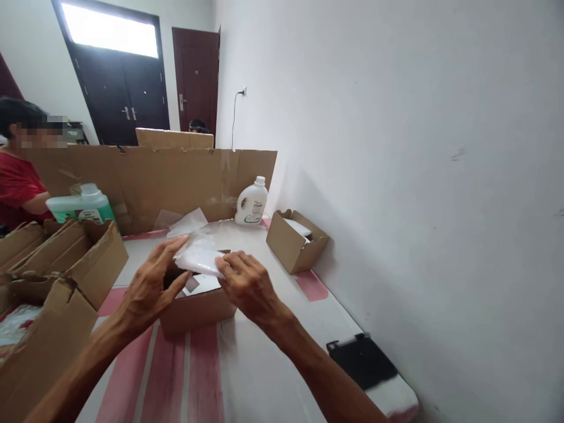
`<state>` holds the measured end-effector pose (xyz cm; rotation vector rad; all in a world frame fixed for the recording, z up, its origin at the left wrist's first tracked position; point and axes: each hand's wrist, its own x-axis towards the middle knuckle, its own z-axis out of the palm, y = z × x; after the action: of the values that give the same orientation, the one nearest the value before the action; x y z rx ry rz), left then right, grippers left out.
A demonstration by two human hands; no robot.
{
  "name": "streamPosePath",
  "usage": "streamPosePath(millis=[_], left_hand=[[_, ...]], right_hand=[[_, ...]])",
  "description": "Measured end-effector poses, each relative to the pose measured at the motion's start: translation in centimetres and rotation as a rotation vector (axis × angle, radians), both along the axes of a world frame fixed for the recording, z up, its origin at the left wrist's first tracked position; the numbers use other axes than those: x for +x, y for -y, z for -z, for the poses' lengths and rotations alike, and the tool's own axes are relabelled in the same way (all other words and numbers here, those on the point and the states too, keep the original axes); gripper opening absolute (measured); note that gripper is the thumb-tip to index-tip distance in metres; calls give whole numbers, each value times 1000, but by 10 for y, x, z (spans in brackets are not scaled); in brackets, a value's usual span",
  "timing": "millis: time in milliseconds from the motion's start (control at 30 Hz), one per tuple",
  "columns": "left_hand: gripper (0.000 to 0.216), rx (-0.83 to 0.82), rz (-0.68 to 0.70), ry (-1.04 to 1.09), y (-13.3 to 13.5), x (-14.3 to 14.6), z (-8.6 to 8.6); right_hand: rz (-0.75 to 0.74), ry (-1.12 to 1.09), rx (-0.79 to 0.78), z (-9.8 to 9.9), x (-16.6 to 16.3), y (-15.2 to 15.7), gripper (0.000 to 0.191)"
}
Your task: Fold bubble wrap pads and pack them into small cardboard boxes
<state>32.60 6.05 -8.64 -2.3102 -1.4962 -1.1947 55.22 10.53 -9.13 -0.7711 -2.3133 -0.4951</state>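
My right hand (249,285) pinches the near right corner of a clear plastic bag (200,258). On the bag's other side is my left hand (152,282), its fingers stretched and its thumb apart. The left fingertips meet the bag's edge, though whether they press on it I cannot tell. Both hands and the bag are above an open cardboard box (198,311). White flat material shows inside that box, partly covered by the bag and my hands.
Cardboard boxes (106,264) line the left side, one with packets inside. A green-liquid bottle (83,205) and a white jug (252,202) stand near a cardboard screen (176,182). At right are a small box (293,247), a black object (363,358) and the wall. A person (20,170) sits left.
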Motion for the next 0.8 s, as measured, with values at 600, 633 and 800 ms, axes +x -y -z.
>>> streamPosePath(millis=[600, 633, 800], left_hand=[[39, -629, 20, -111, -23, -14, 41], [38, -660, 14, -125, -27, -15, 42], [38, -706, 45, -155, -40, -18, 40]], right_hand=[[-267, 45, -816, 14, -15, -43, 31], [-264, 98, -851, 19, -17, -46, 37], [-230, 160, -915, 29, -26, -55, 48]])
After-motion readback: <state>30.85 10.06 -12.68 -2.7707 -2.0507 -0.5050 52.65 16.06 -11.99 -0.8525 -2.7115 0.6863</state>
